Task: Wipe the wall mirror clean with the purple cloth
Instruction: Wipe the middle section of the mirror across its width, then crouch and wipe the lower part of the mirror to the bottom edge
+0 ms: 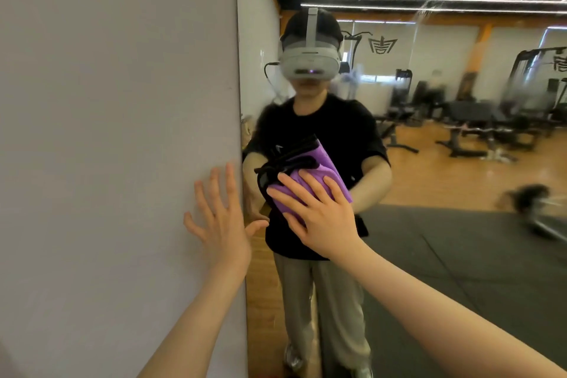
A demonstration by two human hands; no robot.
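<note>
The wall mirror (445, 163) fills the right of the view and reflects a person in a headset and a gym. A folded purple cloth (319, 170) with a black edge lies flat against the glass near the mirror's left edge. My right hand (319, 215) presses on the cloth with straight, spread fingers. My left hand (219, 221) rests flat with spread fingers on the grey wall (116, 132), just left of the mirror's edge.
The plain grey wall takes up the whole left half. In the reflection are weight benches (460, 129), a wooden floor and dark rubber mats (460, 255). Smeared streaks show on the glass at the upper right.
</note>
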